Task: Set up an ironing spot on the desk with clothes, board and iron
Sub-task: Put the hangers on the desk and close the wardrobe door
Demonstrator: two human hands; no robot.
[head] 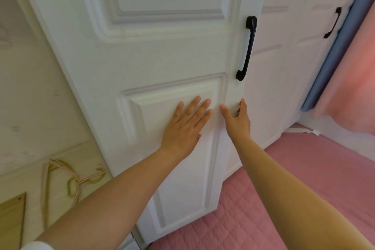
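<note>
A white panelled wardrobe door stands partly swung out in front of me, with a black bar handle near its free edge. My left hand lies flat on the door's lower panel, fingers spread, holding nothing. My right hand wraps around the door's free edge below the handle, thumb on the front face and fingers behind it. No clothes, board or iron are in view.
Left of the door the wardrobe's pale interior shows, with several beige hangers lying at the bottom. A second white door with a black handle is at the right. Pink quilted bedding and a pink curtain are on the right.
</note>
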